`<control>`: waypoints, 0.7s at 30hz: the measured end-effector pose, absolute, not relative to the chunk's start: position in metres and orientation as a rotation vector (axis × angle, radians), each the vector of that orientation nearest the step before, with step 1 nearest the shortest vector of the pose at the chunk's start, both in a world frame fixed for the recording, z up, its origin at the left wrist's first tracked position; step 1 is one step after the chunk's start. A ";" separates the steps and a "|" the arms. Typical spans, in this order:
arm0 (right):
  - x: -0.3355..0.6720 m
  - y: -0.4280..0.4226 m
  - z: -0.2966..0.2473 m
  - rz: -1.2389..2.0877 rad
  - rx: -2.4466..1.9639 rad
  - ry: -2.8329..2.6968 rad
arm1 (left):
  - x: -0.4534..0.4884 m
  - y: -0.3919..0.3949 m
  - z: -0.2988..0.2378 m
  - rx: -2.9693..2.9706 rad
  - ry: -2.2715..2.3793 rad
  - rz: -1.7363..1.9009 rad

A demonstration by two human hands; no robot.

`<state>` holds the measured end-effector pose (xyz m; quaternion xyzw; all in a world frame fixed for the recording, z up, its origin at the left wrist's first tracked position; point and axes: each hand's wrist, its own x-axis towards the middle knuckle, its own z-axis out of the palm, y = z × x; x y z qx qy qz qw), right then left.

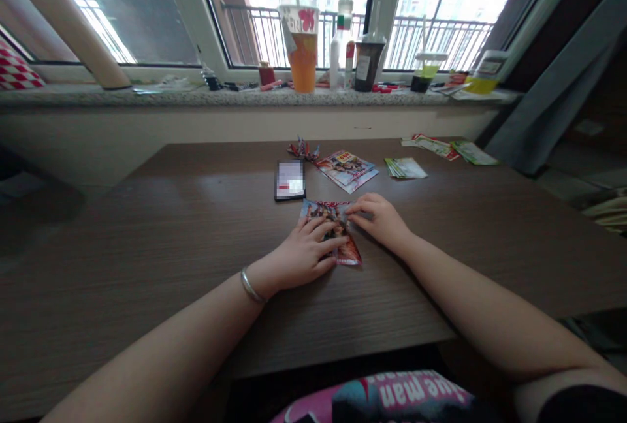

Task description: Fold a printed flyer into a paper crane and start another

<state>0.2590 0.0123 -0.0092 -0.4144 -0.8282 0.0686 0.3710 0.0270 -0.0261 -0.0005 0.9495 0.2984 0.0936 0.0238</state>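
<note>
A folded piece of colourful printed paper (349,252) lies on the brown wooden table (147,247) in front of me. My left hand (306,254) lies flat on its left part, fingers stretched out and pressing it down. My right hand (379,219) rests on the paper's upper right edge, fingers curled down onto it. A silver bangle (249,286) circles my left wrist.
A phone (290,180) lies just beyond the paper. A folded paper crane (304,149), a stack of printed sheets (347,168) and more leaflets (404,168) lie farther back. Cups and bottles, among them an orange drink (304,51), stand on the window sill.
</note>
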 end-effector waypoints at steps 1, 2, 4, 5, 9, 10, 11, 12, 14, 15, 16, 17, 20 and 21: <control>0.259 0.012 -0.009 0.176 -1.066 -2.119 | 0.027 -0.026 0.000 2.936 0.920 0.292; 0.259 0.011 -0.008 0.176 -1.065 -2.114 | 0.027 -0.026 -0.001 2.933 0.917 0.292; 0.259 0.010 -0.007 0.174 -1.065 -2.101 | 0.027 -0.025 -0.002 2.927 0.910 0.281; 0.258 0.009 -0.006 0.177 -1.072 -2.094 | 0.027 -0.024 -0.002 2.925 0.907 0.276; 0.257 0.006 -0.004 0.315 -1.173 -1.996 | 0.026 -0.023 -0.004 2.930 0.906 0.279; 0.257 0.005 -0.004 0.368 -1.199 -1.958 | 0.026 -0.023 -0.004 2.932 0.907 0.280; 0.256 0.005 -0.004 0.410 -1.221 -1.928 | 0.026 -0.023 -0.004 2.934 0.906 0.278; 0.255 0.005 -0.004 0.435 -1.239 -1.910 | 0.026 -0.023 -0.004 2.935 0.903 0.276; 0.255 0.006 -0.005 0.441 -1.262 -1.905 | 0.026 -0.024 -0.002 2.934 0.899 0.268; 0.255 0.007 -0.005 0.442 -1.270 -1.906 | 0.026 -0.024 -0.001 2.934 0.900 0.260; 0.255 0.008 -0.005 0.450 -1.275 -1.901 | 0.027 -0.025 -0.001 2.933 0.905 0.251; 0.254 0.008 -0.005 0.470 -1.276 -1.890 | 0.027 -0.025 0.000 2.933 0.911 0.243; 0.254 0.010 -0.007 0.561 -1.265 -1.827 | 0.027 -0.025 0.001 2.938 0.912 0.240; 0.253 0.011 -0.007 0.593 -1.257 -1.798 | 0.028 -0.025 0.001 2.942 0.908 0.247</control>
